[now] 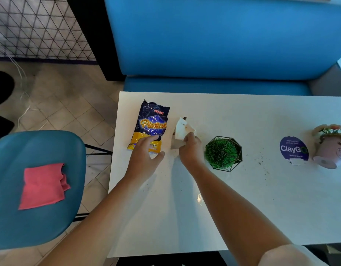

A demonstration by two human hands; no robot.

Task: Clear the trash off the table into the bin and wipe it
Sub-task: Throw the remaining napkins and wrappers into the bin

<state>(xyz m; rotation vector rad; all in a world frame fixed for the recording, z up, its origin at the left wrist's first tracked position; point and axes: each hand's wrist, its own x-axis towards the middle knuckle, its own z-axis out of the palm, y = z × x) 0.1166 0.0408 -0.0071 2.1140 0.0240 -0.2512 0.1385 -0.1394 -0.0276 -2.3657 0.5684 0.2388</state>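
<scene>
An open blue and yellow Piattos chip bag [151, 123] lies flat near the left end of the white table [242, 198]. My left hand [144, 156] rests on the bag's lower end, fingers on top and thumb at its bottom edge. Just right of the bag, my right hand [190, 148] pinches a crumpled, stained white tissue [182, 129] and holds it raised off the tabletop. Dark crumbs [261, 162] are scattered over the table. A pink cloth [43, 186] lies on the teal chair [31, 227] to the left. No bin is in view.
A green plant ball in a wire frame [223, 153] stands right beside my right hand. Farther right are a round purple ClayGo sign [293, 149] and a small pink pot with a plant [331, 148]. A blue bench [223, 45] runs behind the table.
</scene>
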